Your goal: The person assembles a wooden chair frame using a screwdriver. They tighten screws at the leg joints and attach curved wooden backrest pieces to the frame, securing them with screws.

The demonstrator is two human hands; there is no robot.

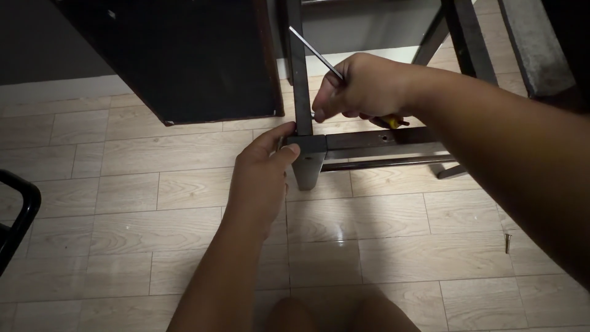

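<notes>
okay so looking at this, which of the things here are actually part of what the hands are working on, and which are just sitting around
In use:
- dark metal frame, its corner joint pinched by the left hand
- thin metal tool with a yellow end, gripped in the right hand

Lying about:
- loose screw on the wood-look floor
- black board leaning by the wall
- black tube at the left edge

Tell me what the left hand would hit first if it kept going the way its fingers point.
The left hand points up and right; its fingers already touch the dark frame joint, so it probably meets that first, though depth is unclear.
</notes>
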